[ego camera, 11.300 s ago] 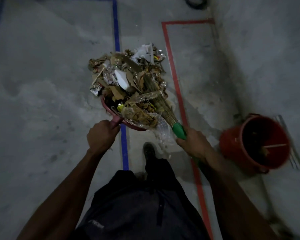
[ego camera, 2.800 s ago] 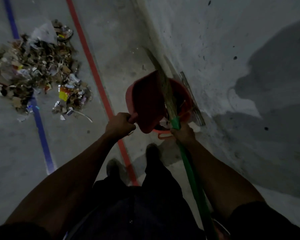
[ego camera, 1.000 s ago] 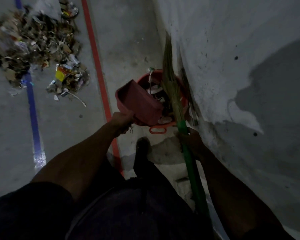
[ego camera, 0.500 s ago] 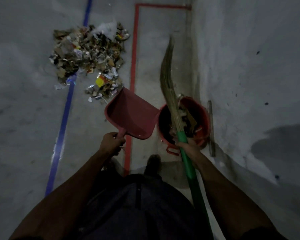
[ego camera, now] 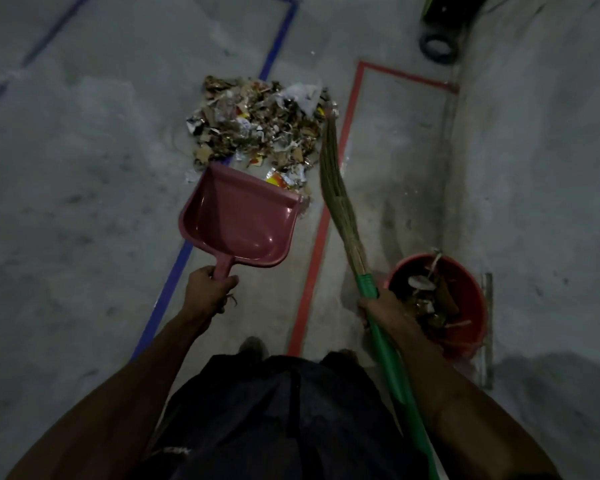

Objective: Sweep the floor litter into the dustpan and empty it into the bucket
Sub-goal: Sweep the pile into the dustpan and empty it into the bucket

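Note:
My left hand (ego camera: 207,291) grips the handle of a pink dustpan (ego camera: 238,221), which is empty and held out over the floor with its mouth toward the litter pile (ego camera: 260,124). The pile of paper scraps, wrappers and cardboard lies ahead on the concrete. My right hand (ego camera: 383,311) grips the green handle of a grass broom (ego camera: 338,195); its bristle tip reaches the pile's right edge. A red bucket (ego camera: 471,327) with litter inside stands on the floor just right of my right hand.
A blue tape line (ego camera: 167,289) and a red tape line (ego camera: 314,261) run along the concrete floor (ego camera: 66,202). A grey wall (ego camera: 541,168) rises on the right, close behind the bucket. A dark ring-shaped object (ego camera: 437,50) lies at the far wall base. My feet are below.
The dustpan has left the bucket, where it was tipped out, and now points at the pile. The view has turned left, so the bucket sits at my right and the pile ahead.

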Available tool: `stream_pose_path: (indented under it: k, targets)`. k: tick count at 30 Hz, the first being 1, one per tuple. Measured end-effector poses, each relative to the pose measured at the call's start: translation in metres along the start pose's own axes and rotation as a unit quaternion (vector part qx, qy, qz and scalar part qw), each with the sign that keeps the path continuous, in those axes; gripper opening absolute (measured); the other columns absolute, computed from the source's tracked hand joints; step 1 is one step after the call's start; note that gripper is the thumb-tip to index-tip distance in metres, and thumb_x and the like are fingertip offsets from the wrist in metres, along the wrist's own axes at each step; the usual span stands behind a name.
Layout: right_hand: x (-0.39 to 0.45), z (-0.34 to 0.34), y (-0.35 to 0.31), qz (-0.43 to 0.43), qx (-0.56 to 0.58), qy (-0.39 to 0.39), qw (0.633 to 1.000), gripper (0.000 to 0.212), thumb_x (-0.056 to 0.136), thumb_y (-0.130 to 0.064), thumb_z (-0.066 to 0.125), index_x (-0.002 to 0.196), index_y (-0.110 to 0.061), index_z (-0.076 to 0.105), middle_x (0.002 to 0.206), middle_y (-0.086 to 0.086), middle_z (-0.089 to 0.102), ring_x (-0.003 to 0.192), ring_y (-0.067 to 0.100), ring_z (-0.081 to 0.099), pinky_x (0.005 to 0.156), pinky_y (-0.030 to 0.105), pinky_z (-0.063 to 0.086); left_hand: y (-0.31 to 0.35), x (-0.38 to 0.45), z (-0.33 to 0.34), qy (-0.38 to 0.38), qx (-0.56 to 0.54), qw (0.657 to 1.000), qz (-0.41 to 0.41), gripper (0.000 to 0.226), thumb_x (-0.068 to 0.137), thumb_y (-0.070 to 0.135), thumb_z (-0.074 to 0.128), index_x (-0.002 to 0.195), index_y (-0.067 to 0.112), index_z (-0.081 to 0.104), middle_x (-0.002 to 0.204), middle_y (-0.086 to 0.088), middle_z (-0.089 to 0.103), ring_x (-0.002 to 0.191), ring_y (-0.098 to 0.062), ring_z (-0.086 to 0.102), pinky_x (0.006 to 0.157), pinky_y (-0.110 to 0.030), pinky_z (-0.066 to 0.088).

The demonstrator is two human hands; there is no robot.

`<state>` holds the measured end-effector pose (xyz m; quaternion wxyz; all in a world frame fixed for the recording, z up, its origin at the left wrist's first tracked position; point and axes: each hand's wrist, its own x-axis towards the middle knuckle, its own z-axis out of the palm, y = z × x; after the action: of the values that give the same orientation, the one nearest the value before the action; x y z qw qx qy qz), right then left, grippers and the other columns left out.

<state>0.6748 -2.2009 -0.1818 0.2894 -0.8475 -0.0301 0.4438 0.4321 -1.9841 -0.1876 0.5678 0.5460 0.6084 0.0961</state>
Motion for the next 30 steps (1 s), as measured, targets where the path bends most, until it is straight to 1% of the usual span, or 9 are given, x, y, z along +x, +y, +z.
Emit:
stream_pose_path:
  k: [1,5,9,14,18,21,23,26,30]
  targets:
    - [0.002,0.01,-0.011,-0.007,0.001,0.002,1.0,0.01,0.086,-0.006,0.06,0.088,-0.013,0.054,0.064,0.009,0.055,0.04,0.014,0.052,0.036,0.02,0.04,0.002,0.009,-0.012,0.005,0.003,1.0,0.002,0.013,0.084,0.008,0.069,0.081,0.012,0.057,0.06,-0.008,0.053,0.042,-0.016,0.045,0.034,-0.022,0.036]
    - [0.017,0.044,-0.056,-0.004,-0.003,0.015,1.0,0.006,0.085,-0.005,0.062,0.086,-0.007,0.056,0.062,0.009,0.056,0.035,0.011,0.05,0.034,0.019,0.039,0.017,0.044,-0.051,0.014,0.003,1.0,0.0,0.01,0.082,0.003,0.065,0.08,0.009,0.058,0.058,-0.008,0.051,0.043,-0.018,0.044,0.036,-0.023,0.036]
    - [0.042,0.069,-0.102,-0.005,-0.007,0.002,1.0,0.008,0.083,-0.008,0.063,0.081,-0.011,0.056,0.062,0.009,0.058,0.038,0.013,0.052,0.036,0.02,0.041,0.035,0.085,-0.078,0.034,-0.001,0.999,-0.011,0.007,0.08,0.001,0.064,0.079,0.006,0.059,0.057,-0.009,0.05,0.043,-0.019,0.043,0.037,-0.024,0.037]
    - [0.099,0.1,-0.166,-0.006,-0.034,-0.018,0.999,0.006,0.081,-0.008,0.065,0.08,-0.01,0.059,0.064,0.01,0.06,0.047,0.021,0.055,0.037,0.021,0.041,0.061,0.152,-0.101,0.065,0.011,0.997,-0.033,0.004,0.078,0.001,0.064,0.078,0.003,0.06,0.057,-0.01,0.051,0.044,-0.02,0.046,0.038,-0.024,0.038]
    - [0.152,0.124,-0.227,-0.003,-0.038,-0.034,0.999,0.005,0.081,-0.007,0.064,0.082,-0.009,0.059,0.063,0.009,0.059,0.043,0.018,0.054,0.036,0.02,0.04,0.088,0.209,-0.121,0.09,0.027,0.994,-0.055,0.004,0.079,0.003,0.066,0.078,0.002,0.062,0.058,-0.011,0.054,0.042,-0.019,0.046,0.038,-0.022,0.038]
    - [0.181,0.139,-0.277,-0.002,-0.044,-0.035,0.998,0.013,0.082,-0.007,0.064,0.074,-0.013,0.054,0.058,0.007,0.056,0.039,0.016,0.051,0.033,0.017,0.038,0.116,0.246,-0.138,0.109,0.039,0.991,-0.07,0.006,0.08,0.005,0.066,0.077,0.004,0.061,0.059,-0.01,0.056,0.044,-0.019,0.047,0.041,-0.023,0.039]
    - [0.196,0.144,-0.309,0.0,-0.042,-0.04,0.998,0.013,0.082,-0.009,0.064,0.075,-0.013,0.055,0.058,0.008,0.056,0.043,0.019,0.053,0.037,0.02,0.041,0.134,0.27,-0.15,0.116,0.045,0.99,-0.072,0.007,0.08,0.006,0.066,0.076,0.005,0.061,0.058,-0.009,0.056,0.044,-0.019,0.047,0.041,-0.022,0.039]
    - [0.209,0.152,-0.35,0.004,-0.028,-0.042,0.999,0.013,0.083,-0.011,0.066,0.075,-0.013,0.055,0.057,0.009,0.055,0.044,0.02,0.052,0.037,0.021,0.042,0.16,0.304,-0.165,0.112,0.061,0.989,-0.074,0.005,0.078,0.006,0.064,0.077,0.002,0.061,0.058,-0.009,0.056,0.045,-0.02,0.048,0.043,-0.022,0.04]
    - [0.229,0.171,-0.394,0.021,0.003,-0.03,0.999,0.012,0.082,-0.01,0.067,0.077,-0.01,0.057,0.056,0.008,0.055,0.041,0.018,0.05,0.036,0.022,0.041,0.192,0.364,-0.186,0.076,0.099,0.99,-0.068,0.008,0.074,0.009,0.062,0.07,0.007,0.056,0.056,-0.006,0.054,0.047,-0.02,0.05,0.047,-0.026,0.041]
